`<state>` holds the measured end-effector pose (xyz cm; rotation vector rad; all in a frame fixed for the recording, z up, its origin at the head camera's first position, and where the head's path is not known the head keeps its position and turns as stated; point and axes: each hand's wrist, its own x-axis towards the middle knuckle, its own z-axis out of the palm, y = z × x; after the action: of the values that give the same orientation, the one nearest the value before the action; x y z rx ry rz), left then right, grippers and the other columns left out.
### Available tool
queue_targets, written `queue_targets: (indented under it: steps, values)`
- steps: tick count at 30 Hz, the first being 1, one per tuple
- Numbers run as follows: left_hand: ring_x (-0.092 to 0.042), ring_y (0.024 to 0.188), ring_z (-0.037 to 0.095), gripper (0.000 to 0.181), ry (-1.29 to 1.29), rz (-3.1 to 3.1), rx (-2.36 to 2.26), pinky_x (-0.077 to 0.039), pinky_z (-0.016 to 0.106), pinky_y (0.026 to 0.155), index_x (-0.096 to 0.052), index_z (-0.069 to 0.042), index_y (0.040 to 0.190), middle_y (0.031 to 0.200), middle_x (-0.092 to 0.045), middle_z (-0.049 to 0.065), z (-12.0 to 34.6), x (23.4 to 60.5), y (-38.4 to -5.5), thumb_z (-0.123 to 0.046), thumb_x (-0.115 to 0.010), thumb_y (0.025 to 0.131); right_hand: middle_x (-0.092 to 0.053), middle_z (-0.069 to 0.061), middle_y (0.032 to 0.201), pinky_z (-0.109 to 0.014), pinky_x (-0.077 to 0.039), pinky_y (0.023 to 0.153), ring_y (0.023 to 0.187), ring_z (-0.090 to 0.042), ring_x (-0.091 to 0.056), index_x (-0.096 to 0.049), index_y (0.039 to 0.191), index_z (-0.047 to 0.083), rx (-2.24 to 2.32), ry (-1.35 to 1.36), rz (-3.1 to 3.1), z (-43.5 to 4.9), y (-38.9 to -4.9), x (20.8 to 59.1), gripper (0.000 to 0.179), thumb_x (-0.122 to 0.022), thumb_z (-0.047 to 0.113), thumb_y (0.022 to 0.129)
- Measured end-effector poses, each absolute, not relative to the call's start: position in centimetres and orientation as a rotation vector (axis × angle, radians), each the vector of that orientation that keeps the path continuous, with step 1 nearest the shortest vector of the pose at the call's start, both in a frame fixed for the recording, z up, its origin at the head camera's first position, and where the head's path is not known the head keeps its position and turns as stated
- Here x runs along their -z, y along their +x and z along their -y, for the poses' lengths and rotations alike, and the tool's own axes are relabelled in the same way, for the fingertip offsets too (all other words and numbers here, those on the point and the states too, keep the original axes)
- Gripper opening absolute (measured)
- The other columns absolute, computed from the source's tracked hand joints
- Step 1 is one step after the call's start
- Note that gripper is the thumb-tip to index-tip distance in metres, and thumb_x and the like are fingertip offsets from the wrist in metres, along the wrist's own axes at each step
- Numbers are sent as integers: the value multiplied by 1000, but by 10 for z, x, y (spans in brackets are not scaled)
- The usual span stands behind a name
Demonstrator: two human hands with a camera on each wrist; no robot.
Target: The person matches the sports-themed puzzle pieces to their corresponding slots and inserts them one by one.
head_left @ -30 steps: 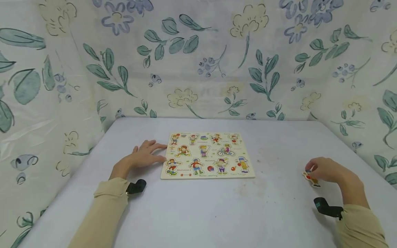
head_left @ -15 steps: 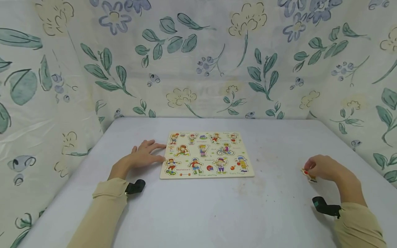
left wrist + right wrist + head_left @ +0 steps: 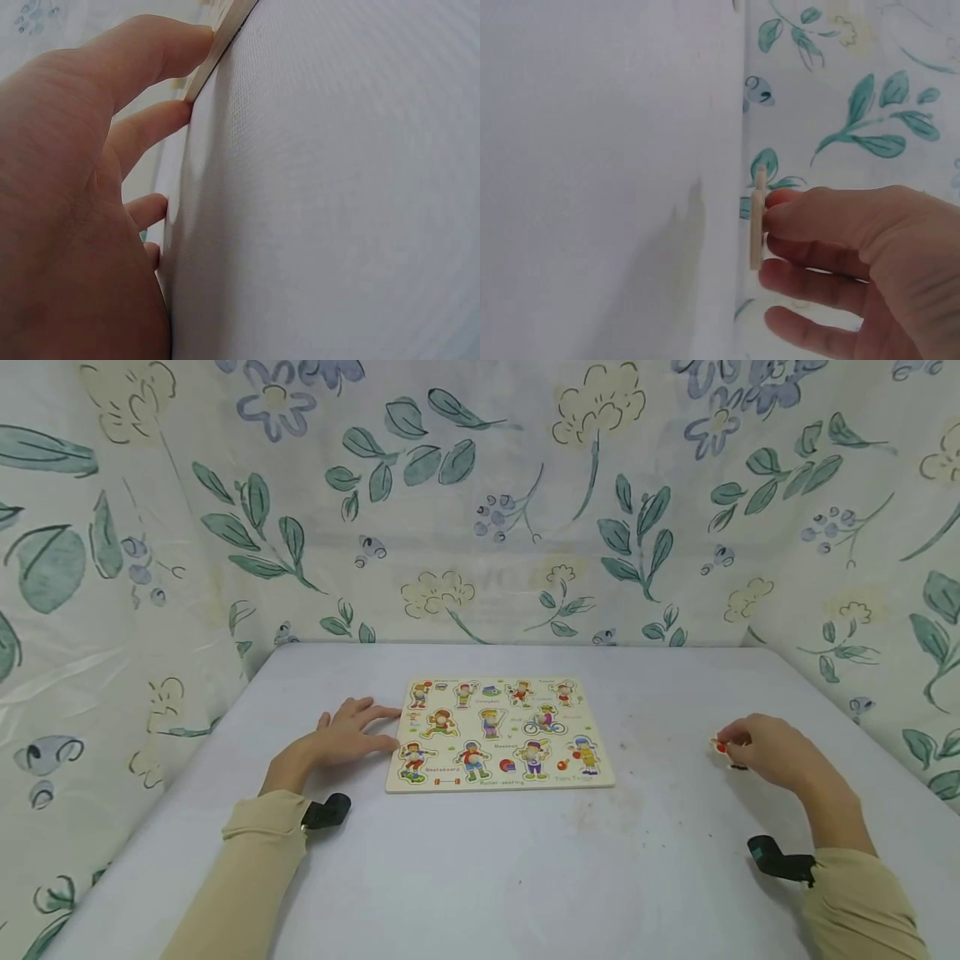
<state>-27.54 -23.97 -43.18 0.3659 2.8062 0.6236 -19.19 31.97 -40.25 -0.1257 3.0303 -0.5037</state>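
Note:
A wooden puzzle board point(image 3: 467, 723) printed with small sports figures lies flat on the white table. My left hand point(image 3: 337, 737) rests at its left side with fingers extended; in the left wrist view the thumb and a fingertip touch the board's edge point(image 3: 217, 54). Well to the right of the board, my right hand point(image 3: 778, 757) pinches a small puzzle piece point(image 3: 721, 747) with a red spot on it. Seen edge-on in the right wrist view, the wooden piece point(image 3: 757, 229) is held off the table and casts a shadow. Fingers hide most of its picture.
The white table point(image 3: 525, 868) stretches around the board and carries a few specks and faint stains. Behind and on both sides hangs a floral cloth point(image 3: 517, 577). Black cameras point(image 3: 780, 860) are strapped at both wrists.
My right hand has lifted the puzzle piece off the table and moved it left and away from me. The left hand and the board have stayed in place.

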Motion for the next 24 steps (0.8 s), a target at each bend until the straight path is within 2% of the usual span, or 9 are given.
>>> queue_targets:
  steps: [12,24]
  values:
    - [4,148,48,70,371,-2806,-625,9,71,113,-40,-16,150,161,-11,28,239,430,-273,-52,-57,92,-63,-17,99,-35,-51,67,85,-28,-56,-69,110,-5,538,-187,-3112,-306,-194,402,24,-62,10,93]
    - [1,148,47,70,387,-2807,-625,7,72,112,-40,-17,150,161,-12,28,239,431,-273,-53,-57,92,-60,-20,101,-35,-52,66,83,-27,-57,-63,115,-9,598,-197,-3120,-299,-194,402,25,-59,7,96]
